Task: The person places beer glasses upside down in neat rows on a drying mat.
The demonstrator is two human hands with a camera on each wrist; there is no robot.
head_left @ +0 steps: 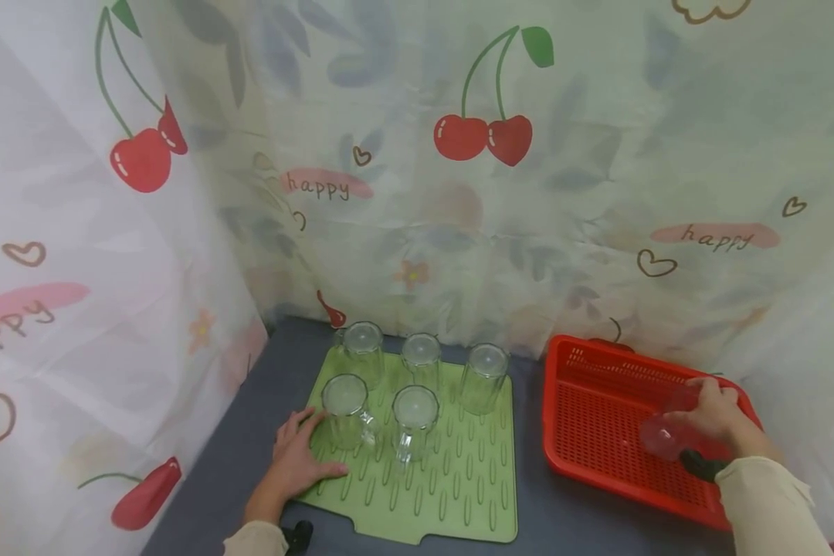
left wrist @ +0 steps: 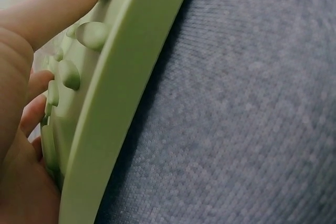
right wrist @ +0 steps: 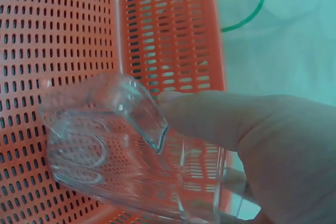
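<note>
My right hand grips a clear glass mug over the right side of a red perforated basket. The right wrist view shows the mug tilted, its handle up, with my fingers round it above the basket's wall. My left hand lies flat with spread fingers on the near left corner of a green ribbed drying mat. Several clear glasses stand upside down on the mat, the nearest just beyond my fingertips. In the left wrist view my fingers rest on the mat's edge.
The mat and basket sit on a grey cloth-covered table. Cherry-printed curtains close in the back and both sides. The near half of the mat is bare of glasses. A strip of grey table separates mat and basket.
</note>
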